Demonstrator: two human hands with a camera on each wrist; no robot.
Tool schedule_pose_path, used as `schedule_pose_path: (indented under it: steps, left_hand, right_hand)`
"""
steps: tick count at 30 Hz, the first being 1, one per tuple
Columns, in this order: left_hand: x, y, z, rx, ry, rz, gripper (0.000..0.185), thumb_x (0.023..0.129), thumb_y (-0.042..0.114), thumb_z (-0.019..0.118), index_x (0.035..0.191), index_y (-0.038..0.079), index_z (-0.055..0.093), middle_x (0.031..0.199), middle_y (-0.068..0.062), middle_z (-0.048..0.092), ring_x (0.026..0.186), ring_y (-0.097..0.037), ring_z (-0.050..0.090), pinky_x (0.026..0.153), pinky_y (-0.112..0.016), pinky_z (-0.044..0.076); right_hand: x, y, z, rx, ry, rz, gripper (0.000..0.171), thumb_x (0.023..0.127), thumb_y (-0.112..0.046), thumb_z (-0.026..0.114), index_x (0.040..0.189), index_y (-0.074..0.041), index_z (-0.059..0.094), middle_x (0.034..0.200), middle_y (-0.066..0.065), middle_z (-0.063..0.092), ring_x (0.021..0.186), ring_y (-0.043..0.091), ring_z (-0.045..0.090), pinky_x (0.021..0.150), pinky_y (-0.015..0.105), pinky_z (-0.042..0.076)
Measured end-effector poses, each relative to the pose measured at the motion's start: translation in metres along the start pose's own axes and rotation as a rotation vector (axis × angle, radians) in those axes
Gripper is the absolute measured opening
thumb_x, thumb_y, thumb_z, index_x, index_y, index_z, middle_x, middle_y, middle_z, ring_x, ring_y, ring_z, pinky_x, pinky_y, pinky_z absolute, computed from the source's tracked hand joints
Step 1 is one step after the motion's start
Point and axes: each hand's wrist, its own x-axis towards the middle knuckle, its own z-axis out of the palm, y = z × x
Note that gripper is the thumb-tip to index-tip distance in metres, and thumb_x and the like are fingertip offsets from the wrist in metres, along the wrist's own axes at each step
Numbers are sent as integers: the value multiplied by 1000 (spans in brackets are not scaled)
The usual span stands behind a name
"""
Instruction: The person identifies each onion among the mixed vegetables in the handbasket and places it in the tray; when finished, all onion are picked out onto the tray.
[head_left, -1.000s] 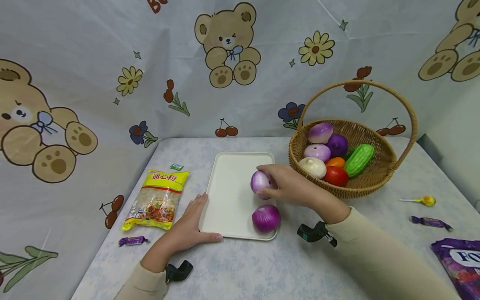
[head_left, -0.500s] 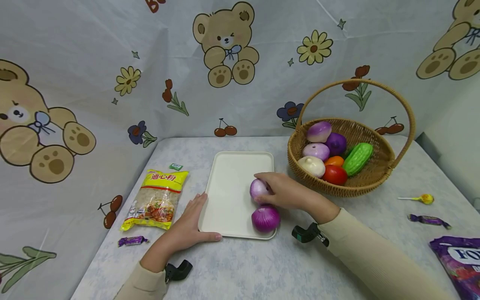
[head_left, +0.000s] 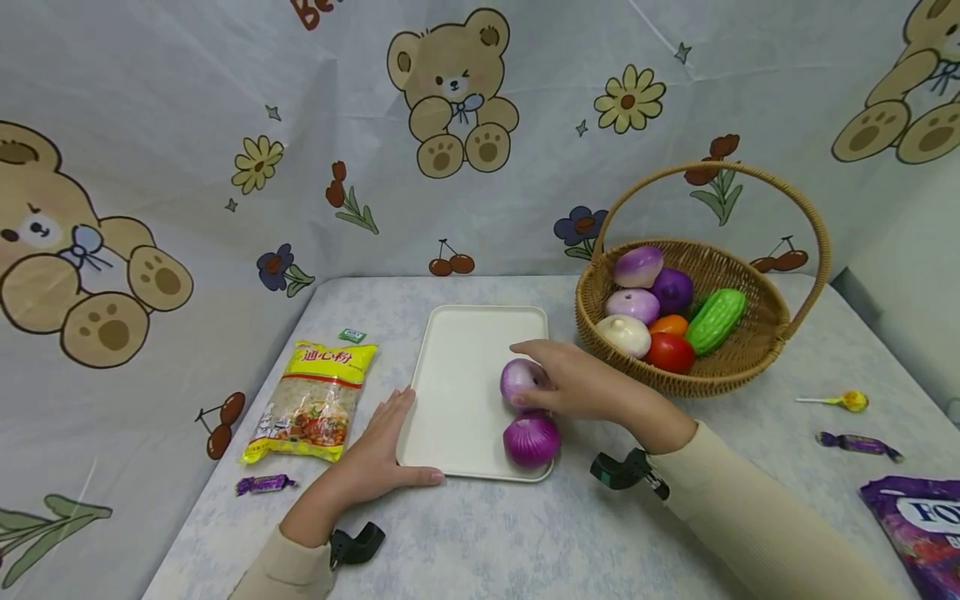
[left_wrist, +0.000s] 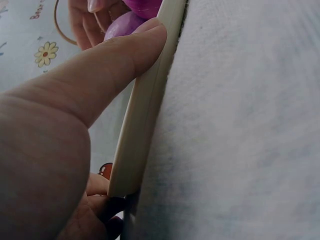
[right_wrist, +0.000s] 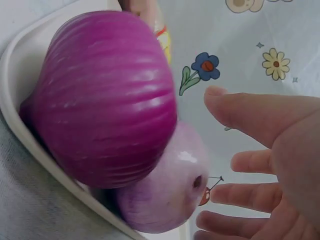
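A pale purple onion (head_left: 521, 380) lies on the right side of the white tray (head_left: 465, 383), right behind a darker purple onion (head_left: 532, 440) at the near right corner. My right hand (head_left: 573, 379) is beside the pale onion; in the right wrist view its straight, spread fingers (right_wrist: 245, 196) stand apart from both onions. My left hand (head_left: 375, 458) rests at the tray's near left corner, fingers stretched along the left side. Its straight thumb (left_wrist: 142, 47) lies against the near edge in the left wrist view.
A wicker basket (head_left: 750, 367) with onions, a tomato and a green vegetable stands at back right. Left of the tray lie a pasta bag (head_left: 315, 400) and a wrapped candy (head_left: 265, 484). A lollipop (head_left: 853, 402), another candy (head_left: 858, 443) and a purple bag (head_left: 918, 533) lie at right.
My right hand has brought the pale onion toward me, down beside the darker one, and let go of it. The left hand has kept its place at the tray.
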Motion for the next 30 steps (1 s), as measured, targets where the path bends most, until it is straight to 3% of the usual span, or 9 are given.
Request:
schedule_pose_path:
  steps: [9, 15, 18, 22, 30]
  left_hand:
    - [-2, -3, 0, 3, 0, 8, 140, 71, 73, 86, 170, 8, 11, 175, -14, 7, 159, -34, 0, 124, -57, 8]
    - [-1, -1, 0, -1, 0, 2, 140, 71, 72, 87, 170, 9, 11, 175, -13, 7, 159, -33, 0, 124, -58, 8]
    - [-1, 0, 1, -1, 0, 0, 140, 71, 72, 87, 170, 9, 11, 175, -13, 7, 159, -34, 0, 124, -58, 9]
    - [-2, 1, 1, 2, 2, 0, 141, 70, 73, 87, 170, 8, 11, 175, -14, 7, 159, -34, 0, 124, -59, 9]
    - [-1, 1, 0, 6, 5, 6, 141, 70, 73, 87, 170, 8, 11, 175, -14, 6, 159, -35, -1, 124, -59, 8]
  right_hand:
    - [-3, -9, -14, -17, 16, -30, 72, 97, -34, 80, 154, 0, 51, 151, 16, 55, 137, 34, 53, 114, 52, 41]
    - [-5, -7, -42, -38, 128, -39, 72, 97, -38, 79, 154, -4, 52, 150, 15, 57, 128, 34, 59, 107, 55, 47]
    - [-8, -2, -58, -63, 199, -39, 71, 97, -36, 80, 153, -3, 52, 151, 16, 55, 134, 36, 55, 110, 57, 45]
    - [-15, 5, -78, -88, 255, -2, 69, 101, -36, 75, 155, -3, 49, 159, 16, 45, 147, 36, 40, 116, 59, 34]
    - [-35, 24, -113, -76, 231, 129, 68, 110, -39, 58, 162, -2, 37, 168, 21, 28, 153, 44, 25, 119, 66, 22]
